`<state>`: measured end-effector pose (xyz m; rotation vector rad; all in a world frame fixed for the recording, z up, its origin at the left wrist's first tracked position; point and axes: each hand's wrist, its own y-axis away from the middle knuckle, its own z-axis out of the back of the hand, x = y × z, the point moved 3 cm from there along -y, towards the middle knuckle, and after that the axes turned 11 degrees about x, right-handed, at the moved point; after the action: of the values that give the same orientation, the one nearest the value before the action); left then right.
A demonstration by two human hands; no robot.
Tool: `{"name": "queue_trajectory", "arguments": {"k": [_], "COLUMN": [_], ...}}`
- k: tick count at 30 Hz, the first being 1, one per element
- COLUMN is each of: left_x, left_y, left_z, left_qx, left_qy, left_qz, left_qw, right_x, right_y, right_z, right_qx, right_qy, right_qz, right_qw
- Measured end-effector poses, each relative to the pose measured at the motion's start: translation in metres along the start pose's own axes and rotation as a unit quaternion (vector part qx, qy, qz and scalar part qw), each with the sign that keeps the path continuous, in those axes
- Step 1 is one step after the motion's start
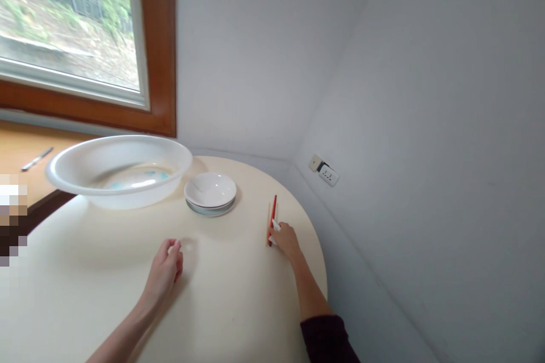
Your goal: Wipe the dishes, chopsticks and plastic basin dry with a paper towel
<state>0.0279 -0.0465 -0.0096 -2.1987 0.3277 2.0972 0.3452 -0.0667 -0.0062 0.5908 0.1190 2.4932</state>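
Note:
My right hand is closed on a small white cloth or tissue, which pokes out between the fingers. Beneath and beside those fingers, red and light-coloured chopsticks lie lengthwise on the table; the hand hides part of them. My left hand hovers over or rests by the tabletop with its fingers curled in, and nothing shows in it. Beyond it stands a short stack of white bowls or dishes. To the left of that stack is a large, translucent white plastic basin.
The round cream table curves close to the grey-white wall on the right. A power socket is set low on that wall. At the left, a pen-like object lies on a wooden surface under the window.

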Motion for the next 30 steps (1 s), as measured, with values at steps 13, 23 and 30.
{"name": "queue_trajectory", "arguments": {"k": [13, 23, 30], "left_x": [0.000, 0.008, 0.002], "left_y": [-0.001, -0.008, -0.044], "left_z": [0.002, -0.007, -0.032], "left_qx": [-0.013, 0.041, 0.051], "left_qy": [-0.016, 0.201, 0.273], "left_qz": [-0.011, 0.119, 0.115], "left_qw": [1.000, 0.971, 0.954], "right_x": [0.012, -0.004, -0.007], "right_y": [0.003, 0.009, 0.011], "right_z": [-0.010, -0.014, -0.014], "right_qx": [-0.001, -0.075, -0.117], "right_qy": [-0.017, -0.134, -0.205], "right_qz": [-0.016, 0.028, 0.052], "right_qw": [1.000, 0.988, 0.970]}}
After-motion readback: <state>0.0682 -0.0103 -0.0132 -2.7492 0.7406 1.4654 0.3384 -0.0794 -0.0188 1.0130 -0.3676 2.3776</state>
